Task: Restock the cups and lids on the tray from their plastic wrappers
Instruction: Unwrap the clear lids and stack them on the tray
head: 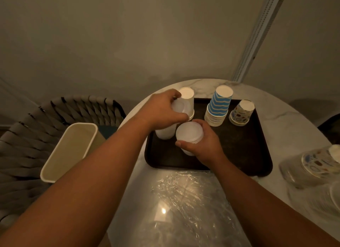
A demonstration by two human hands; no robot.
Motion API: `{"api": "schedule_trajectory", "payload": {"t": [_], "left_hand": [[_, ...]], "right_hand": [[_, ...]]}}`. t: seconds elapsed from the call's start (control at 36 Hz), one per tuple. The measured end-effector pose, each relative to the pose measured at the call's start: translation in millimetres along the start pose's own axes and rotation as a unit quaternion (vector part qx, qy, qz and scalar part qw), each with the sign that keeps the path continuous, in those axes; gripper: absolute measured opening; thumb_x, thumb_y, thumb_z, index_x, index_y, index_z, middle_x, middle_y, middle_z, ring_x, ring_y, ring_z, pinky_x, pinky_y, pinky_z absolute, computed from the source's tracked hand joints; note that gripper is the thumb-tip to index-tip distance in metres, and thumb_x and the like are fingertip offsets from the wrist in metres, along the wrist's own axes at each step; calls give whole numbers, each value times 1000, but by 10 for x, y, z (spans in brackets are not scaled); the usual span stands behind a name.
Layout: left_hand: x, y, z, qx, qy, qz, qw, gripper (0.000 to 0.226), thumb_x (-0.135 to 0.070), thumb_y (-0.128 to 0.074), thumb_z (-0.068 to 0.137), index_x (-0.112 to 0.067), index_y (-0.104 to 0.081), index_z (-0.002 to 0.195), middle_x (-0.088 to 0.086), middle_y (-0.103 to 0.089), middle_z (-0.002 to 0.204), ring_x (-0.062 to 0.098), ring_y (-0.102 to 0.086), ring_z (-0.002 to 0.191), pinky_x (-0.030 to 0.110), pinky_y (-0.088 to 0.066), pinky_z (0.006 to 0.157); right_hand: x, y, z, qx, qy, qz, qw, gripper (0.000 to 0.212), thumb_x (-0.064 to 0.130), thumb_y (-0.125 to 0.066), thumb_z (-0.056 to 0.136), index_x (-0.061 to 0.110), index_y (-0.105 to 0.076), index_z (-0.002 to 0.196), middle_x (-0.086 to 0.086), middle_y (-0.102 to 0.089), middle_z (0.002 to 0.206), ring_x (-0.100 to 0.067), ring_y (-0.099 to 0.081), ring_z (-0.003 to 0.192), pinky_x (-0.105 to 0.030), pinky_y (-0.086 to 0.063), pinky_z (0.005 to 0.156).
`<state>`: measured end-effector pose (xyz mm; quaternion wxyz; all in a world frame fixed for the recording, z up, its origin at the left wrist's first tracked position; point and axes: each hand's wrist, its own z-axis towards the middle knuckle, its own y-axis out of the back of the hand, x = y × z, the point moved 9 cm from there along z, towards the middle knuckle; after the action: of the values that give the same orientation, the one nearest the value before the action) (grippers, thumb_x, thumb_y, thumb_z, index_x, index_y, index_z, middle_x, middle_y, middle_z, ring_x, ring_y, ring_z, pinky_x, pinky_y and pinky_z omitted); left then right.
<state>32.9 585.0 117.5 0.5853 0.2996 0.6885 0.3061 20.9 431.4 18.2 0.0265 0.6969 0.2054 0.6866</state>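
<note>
A dark tray (244, 154) lies on the marble table. My left hand (161, 110) grips a stack of translucent lids (179, 106) above another lid stack (165, 133) standing at the tray's left. My right hand (204, 145) holds a second stack of lids (189, 132) near the tray's front middle. Behind my left hand stands an upturned white cup stack (187, 97). A blue striped cup stack (219, 106) and a short patterned cup stack (242, 113) stand at the tray's back right.
An emptied clear plastic wrapper (187, 200) lies on the table in front of the tray. Wrapped patterned cups (316, 163) lie at the right edge. A cream bin (70, 151) stands left of the table, beside a woven chair (27, 136).
</note>
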Motion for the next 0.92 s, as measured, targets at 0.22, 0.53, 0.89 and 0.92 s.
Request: {"api": "schedule_trajectory", "payload": {"t": [0.22, 0.53, 0.89, 0.92], "left_hand": [[325, 89, 167, 8, 30, 158, 987, 81, -34, -79, 78, -22, -39, 147, 6, -49, 143, 27, -50, 125, 36, -46, 95], [367, -158, 261, 51, 13, 179, 983, 80, -32, -79, 79, -24, -39, 148, 3, -46, 148, 25, -46, 130, 36, -44, 101], [507, -325, 301, 62, 27, 170, 983, 95, -40, -84, 73, -33, -27, 150, 6, -29, 152, 31, -45, 130, 39, -46, 101], [518, -321, 297, 57, 28, 163, 985, 96, -40, -84, 72, -31, -27, 149, 6, -28, 152, 31, -44, 131, 40, -45, 101]], "right_hand": [[-76, 26, 11, -4, -16, -8, 1000, 77, 29, -94, 58, 36, -47, 118, 23, -51, 107, -6, -51, 106, -15, -39, 81], [-143, 31, 23, 0, -26, -10, 1000, 78, 32, -93, 59, 36, -45, 120, 19, -50, 112, -7, -49, 111, -22, -40, 88], [-71, 32, 39, 3, -18, -2, 1000, 76, 27, -93, 60, 37, -45, 118, 30, -47, 104, 9, -48, 95, -6, -36, 75], [-75, 37, 40, 1, -19, -2, 1000, 77, 27, -93, 59, 37, -45, 118, 29, -47, 104, 9, -49, 95, -6, -37, 75]]}}
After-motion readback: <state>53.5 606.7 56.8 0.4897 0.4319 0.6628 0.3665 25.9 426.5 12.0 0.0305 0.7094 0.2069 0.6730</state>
